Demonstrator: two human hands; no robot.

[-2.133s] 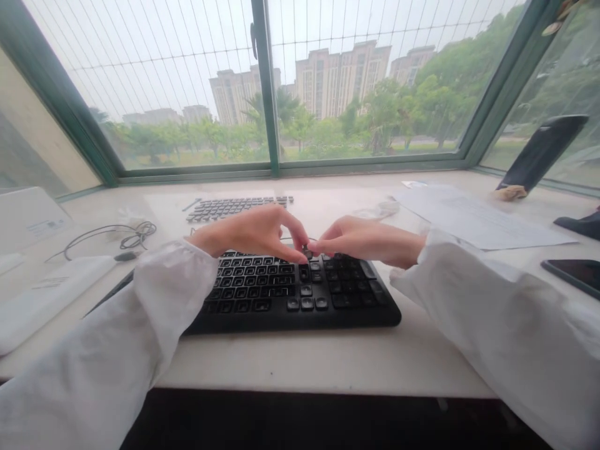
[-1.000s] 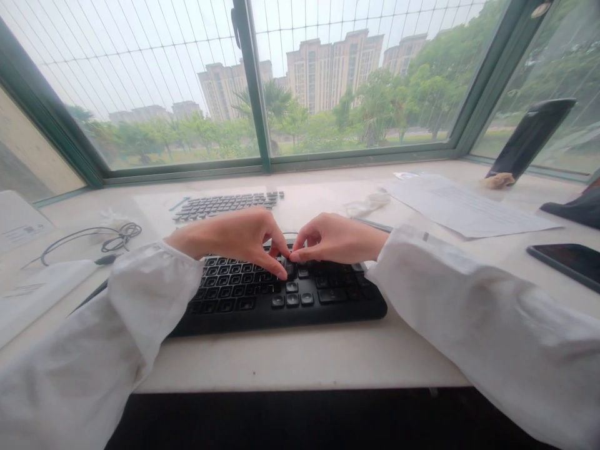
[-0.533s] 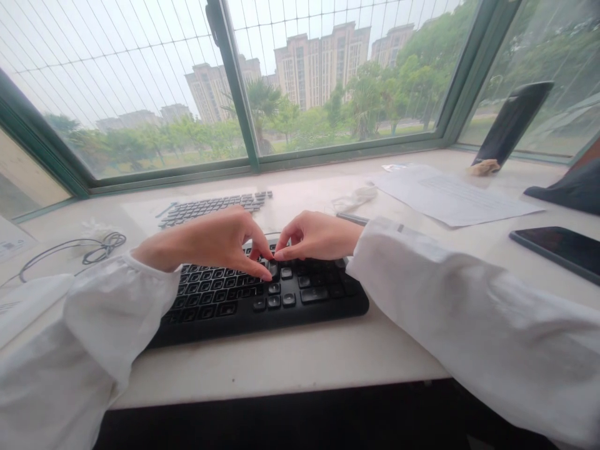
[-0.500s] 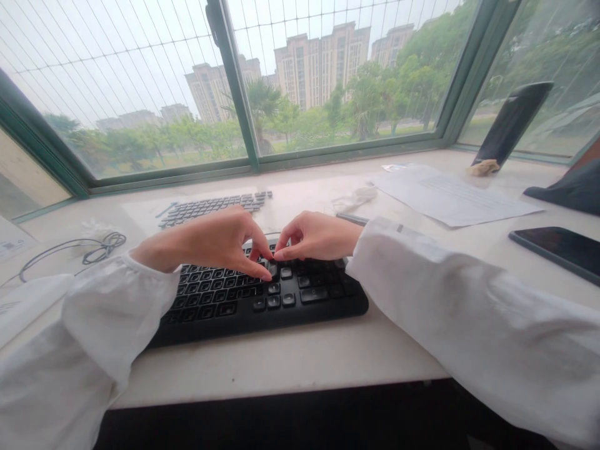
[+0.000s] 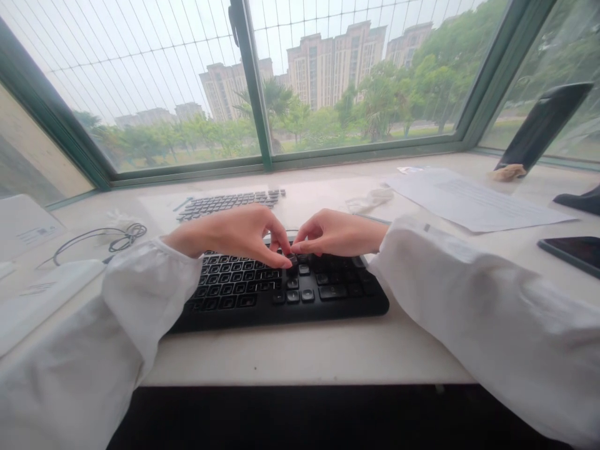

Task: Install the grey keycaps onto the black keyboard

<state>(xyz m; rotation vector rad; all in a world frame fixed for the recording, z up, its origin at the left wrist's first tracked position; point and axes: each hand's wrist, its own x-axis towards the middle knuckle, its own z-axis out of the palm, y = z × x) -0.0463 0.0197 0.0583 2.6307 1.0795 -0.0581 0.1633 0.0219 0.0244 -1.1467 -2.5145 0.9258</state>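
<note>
A black keyboard (image 5: 281, 315) lies on the white sill under both hands. Its left part shows rows of bare key sockets, while keycaps sit on the right part. My left hand (image 5: 244, 234) reaches in from the left, thumb and forefinger closed around a dark keycap (image 5: 293, 261) in the cluster above the arrow keys (image 5: 293, 296). From the right comes my right hand (image 5: 332, 232), its thumb and forefinger pinched together close to the left fingertips at that cluster. Whatever lies between the right fingertips is too small to make out.
Behind the keyboard, loose keycaps (image 5: 229, 203) lie in rows. Paper sheets (image 5: 478, 199), a crumpled clear wrapper (image 5: 370, 200) and a phone (image 5: 574, 253) are to the right. A coiled black cable (image 5: 126, 234) and a white box (image 5: 28, 228) are at left. Windows close off the back.
The view has shifted, so everything appears farther right. My left thumb and forefinger have drawn closer together on the keycap. The right hand stays pinched at the same cluster.
</note>
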